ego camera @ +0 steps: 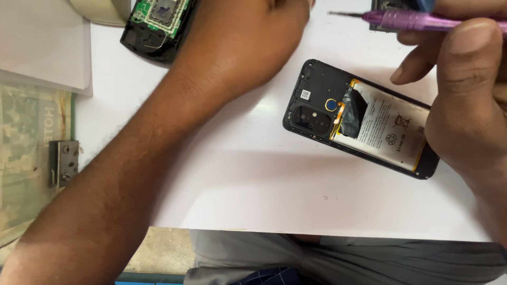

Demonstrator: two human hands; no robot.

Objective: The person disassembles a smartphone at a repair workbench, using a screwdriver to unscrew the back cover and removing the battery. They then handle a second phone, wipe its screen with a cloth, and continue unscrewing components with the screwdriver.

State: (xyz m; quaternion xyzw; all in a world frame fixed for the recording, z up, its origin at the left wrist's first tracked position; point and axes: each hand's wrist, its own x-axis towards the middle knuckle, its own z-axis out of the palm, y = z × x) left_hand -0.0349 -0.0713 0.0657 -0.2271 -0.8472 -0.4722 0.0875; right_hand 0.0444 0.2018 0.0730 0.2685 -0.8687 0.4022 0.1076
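White table [253, 195], right hand [465, 105] gripping screwdriver [412, 20]

phone open on the table, hands above it.

the opened phone [360, 119] lay on the table [253, 184], right of centre, its battery [388, 129] set in the right part of the frame and the camera block [311, 119] at the left end. the right hand [465, 95] was over the phone's right end and held a screwdriver [417, 20] behind the phone, tip pointing left. the left hand [243, 37] reached across to the far side, beside a second phone [156, 24] at the far left. a metal hinge [64, 162] sat at the left, off the table's edge.
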